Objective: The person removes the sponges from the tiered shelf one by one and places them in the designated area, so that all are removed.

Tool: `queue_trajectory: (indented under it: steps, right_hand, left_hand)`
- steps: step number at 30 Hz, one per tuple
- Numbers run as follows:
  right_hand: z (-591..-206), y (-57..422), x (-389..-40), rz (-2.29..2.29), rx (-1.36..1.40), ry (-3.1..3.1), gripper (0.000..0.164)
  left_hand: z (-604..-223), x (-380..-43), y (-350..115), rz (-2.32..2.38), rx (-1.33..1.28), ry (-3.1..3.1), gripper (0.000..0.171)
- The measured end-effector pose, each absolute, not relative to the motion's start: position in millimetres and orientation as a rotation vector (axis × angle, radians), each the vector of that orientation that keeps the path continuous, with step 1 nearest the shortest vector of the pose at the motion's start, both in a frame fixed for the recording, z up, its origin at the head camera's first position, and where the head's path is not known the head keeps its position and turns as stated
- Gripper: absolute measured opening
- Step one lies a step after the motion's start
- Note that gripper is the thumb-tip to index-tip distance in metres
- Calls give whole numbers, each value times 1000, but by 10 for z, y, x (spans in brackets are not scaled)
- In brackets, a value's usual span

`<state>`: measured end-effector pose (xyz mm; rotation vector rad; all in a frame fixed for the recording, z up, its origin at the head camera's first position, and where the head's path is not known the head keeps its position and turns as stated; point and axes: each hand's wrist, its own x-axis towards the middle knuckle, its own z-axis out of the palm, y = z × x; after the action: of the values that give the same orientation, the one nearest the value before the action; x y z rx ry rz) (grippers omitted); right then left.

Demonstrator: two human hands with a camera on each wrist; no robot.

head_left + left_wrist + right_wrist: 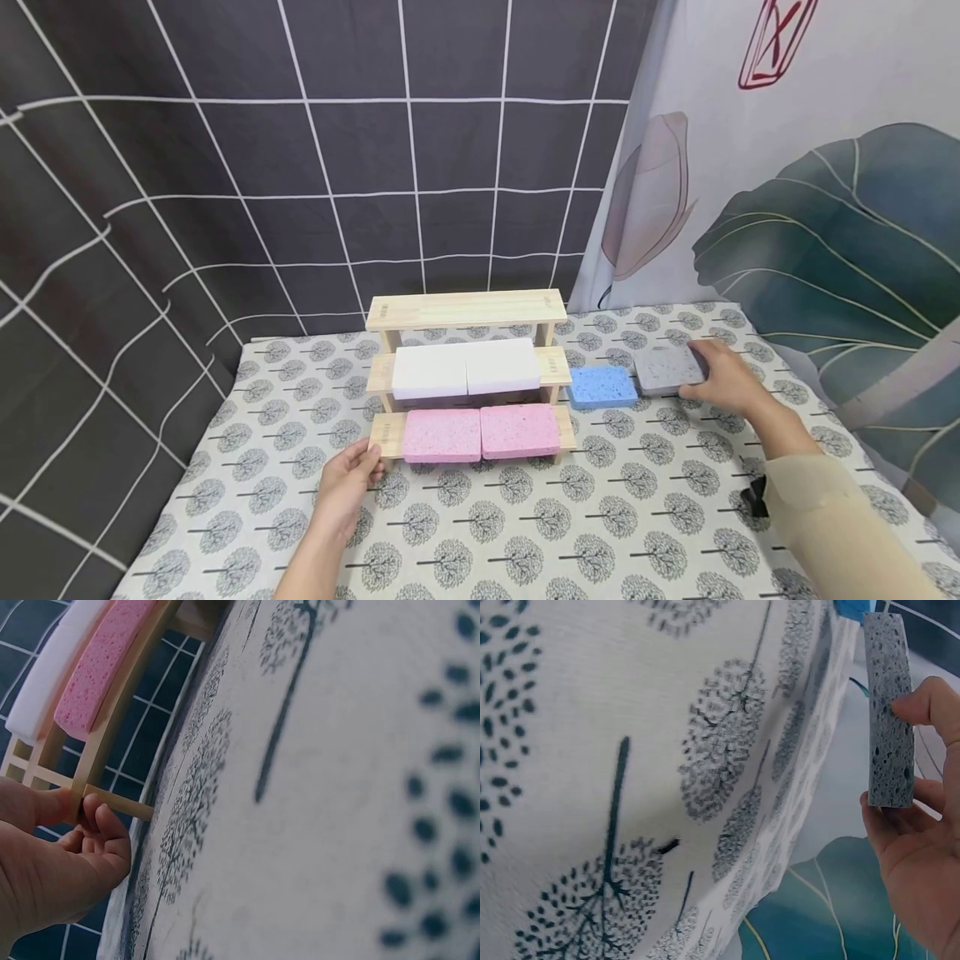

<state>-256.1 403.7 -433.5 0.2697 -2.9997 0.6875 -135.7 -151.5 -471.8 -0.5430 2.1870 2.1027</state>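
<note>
A three-step wooden rack (465, 310) stands on the cloth. My left hand (348, 479) pinches the left end of its lowest board between thumb and fingers, seen close in the left wrist view. Two pink sponges (442, 435) lie side by side on that board, and two white sponge blocks (430, 371) sit on the middle one. My right hand (723, 379) grips a grey sponge (666, 371) by its right end. In the right wrist view, the thumb lies on the grey sponge's pitted edge, with fingers under its near end. A blue sponge (602, 387) is just left of it.
The table cloth (570, 521) carries a tree print. A dark tiled-pattern backdrop (360, 150) rises behind and to the left. At the right hangs a pale curtain (697, 75) with large leaves. Nothing lies on the rack's top board.
</note>
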Motion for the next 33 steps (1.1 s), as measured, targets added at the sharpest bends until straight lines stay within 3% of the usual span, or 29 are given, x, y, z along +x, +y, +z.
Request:
queue_trajectory:
  steps: [21, 33]
  right_hand:
    - [-4436, 4065, -2552, 727, 253, -3097, 96]
    - [-4343, 3996, -2494, 892, 309, -2923, 75]
  left_hand:
    - [-4719, -1357, -1506, 2095, -540, 2192, 46]
    - [-4741, -1377, -1517, 2091, -541, 2193, 50]
